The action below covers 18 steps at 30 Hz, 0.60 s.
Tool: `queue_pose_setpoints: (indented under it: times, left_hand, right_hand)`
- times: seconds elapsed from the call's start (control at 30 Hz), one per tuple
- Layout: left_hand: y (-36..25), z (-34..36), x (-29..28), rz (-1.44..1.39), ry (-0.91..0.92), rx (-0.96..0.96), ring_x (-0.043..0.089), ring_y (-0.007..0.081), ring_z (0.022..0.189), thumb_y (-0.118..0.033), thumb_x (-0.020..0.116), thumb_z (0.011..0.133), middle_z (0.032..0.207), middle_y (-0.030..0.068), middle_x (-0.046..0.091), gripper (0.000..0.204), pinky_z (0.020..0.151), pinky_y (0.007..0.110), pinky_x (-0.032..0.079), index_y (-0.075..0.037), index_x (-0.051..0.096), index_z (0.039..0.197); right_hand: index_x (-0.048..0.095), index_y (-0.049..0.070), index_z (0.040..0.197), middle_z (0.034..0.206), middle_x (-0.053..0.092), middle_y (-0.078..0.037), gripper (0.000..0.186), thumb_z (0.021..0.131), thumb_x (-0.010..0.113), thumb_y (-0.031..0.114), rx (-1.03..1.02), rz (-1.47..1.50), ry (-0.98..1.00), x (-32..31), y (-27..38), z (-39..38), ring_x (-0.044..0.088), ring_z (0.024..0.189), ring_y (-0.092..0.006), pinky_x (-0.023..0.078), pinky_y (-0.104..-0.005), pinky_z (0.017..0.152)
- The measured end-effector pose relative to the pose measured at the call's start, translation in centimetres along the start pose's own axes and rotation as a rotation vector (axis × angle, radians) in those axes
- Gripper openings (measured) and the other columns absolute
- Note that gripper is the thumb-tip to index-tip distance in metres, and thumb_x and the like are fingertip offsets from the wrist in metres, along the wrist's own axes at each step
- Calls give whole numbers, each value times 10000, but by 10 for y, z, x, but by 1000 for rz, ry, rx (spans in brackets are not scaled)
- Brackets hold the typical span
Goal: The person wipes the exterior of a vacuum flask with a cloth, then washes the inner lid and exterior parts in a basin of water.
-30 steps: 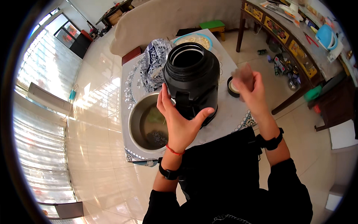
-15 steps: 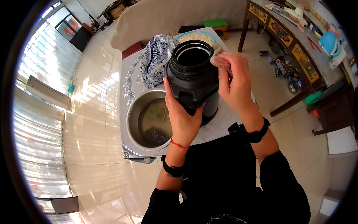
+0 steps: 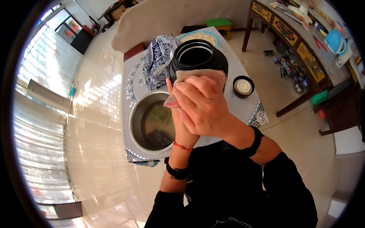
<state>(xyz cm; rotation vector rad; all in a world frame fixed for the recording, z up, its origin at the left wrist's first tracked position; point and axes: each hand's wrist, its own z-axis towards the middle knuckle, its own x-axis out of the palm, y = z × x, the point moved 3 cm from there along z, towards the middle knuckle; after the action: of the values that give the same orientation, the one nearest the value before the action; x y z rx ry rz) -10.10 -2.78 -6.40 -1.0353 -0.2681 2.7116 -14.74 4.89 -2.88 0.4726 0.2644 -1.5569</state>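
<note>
Right hand (image 3: 205,102): curling over a cloth (image 3: 217,77), holding it against the black jug (image 3: 195,57)
Left hand (image 3: 185,125): mostly hiding underneath, can't tell its grip tbh
Jug: poking up open-mouthed over the surface (image 3: 238,114), right of the steel bowl (image 3: 137,122)

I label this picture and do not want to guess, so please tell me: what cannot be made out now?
In the head view:
- Left hand: most fingers, hidden by the right hand and cloth.
- Black bottle: lower front, behind the cloth and hands; inside, too dark.
- Steel basin: right side, behind the left hand and forearm.
</note>
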Motion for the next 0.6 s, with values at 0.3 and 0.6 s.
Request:
queue_pose_setpoints:
  times: [0.3, 0.6]
  left_hand:
    - [9, -17, 7, -242, -44, -274, 340, 413, 1287, -68, 678, 759, 1366, 277, 343, 801, 1064, 427, 294, 42, 240, 1420]
    - [0, -8, 3, -258, -139, -381, 439, 319, 1232, 14, 711, 697, 1362, 249, 370, 976, 1031, 356, 345, 46, 96, 1454]
  right_hand:
    - [631, 66, 920, 966, 600, -53, 196, 737, 613, 136, 20, 54, -113, -20, -19, -6, 516, 985, -248, 384, -363, 889]
    - [593, 14, 1006, 996, 588, -104, 165, 852, 544, 42, 347, 244, -149, -40, -66, -6, 517, 953, -284, 424, -361, 825]
